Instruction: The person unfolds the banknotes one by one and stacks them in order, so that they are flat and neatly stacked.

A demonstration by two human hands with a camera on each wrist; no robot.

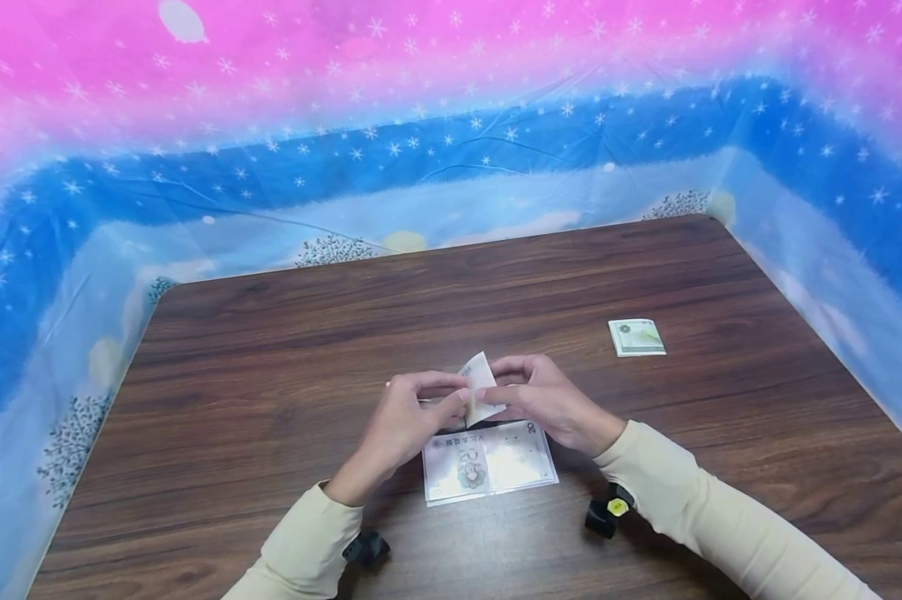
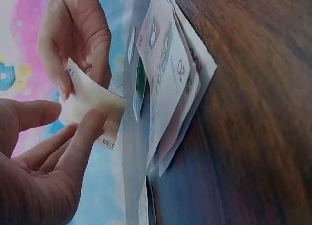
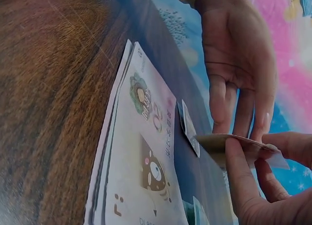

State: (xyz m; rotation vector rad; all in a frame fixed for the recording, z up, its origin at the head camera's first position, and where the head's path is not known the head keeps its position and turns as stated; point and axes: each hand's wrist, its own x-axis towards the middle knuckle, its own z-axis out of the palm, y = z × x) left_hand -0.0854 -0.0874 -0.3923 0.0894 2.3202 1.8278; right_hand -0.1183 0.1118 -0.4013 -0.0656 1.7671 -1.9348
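In the head view a pale folded banknote (image 1: 481,392) is raised off the table between both hands. My right hand (image 1: 548,400) pinches it between thumb and fingers, which the right wrist view also shows. Extended fingers of my left hand (image 1: 413,412) touch the banknote from the other side; in the left wrist view its thumb and fingers stand apart. Just below the hands lies a stack of banknotes (image 1: 488,462), the top one marked 20. In the left wrist view, a greenish note (image 2: 140,88) lies beyond the stack, partly hidden.
A folded green banknote (image 1: 637,337) lies apart at the right on the brown wooden table (image 1: 271,358). Behind the table hangs a pink and blue snowflake cloth (image 1: 451,133). Black wrist devices (image 1: 367,548) are worn at both cream sleeves.
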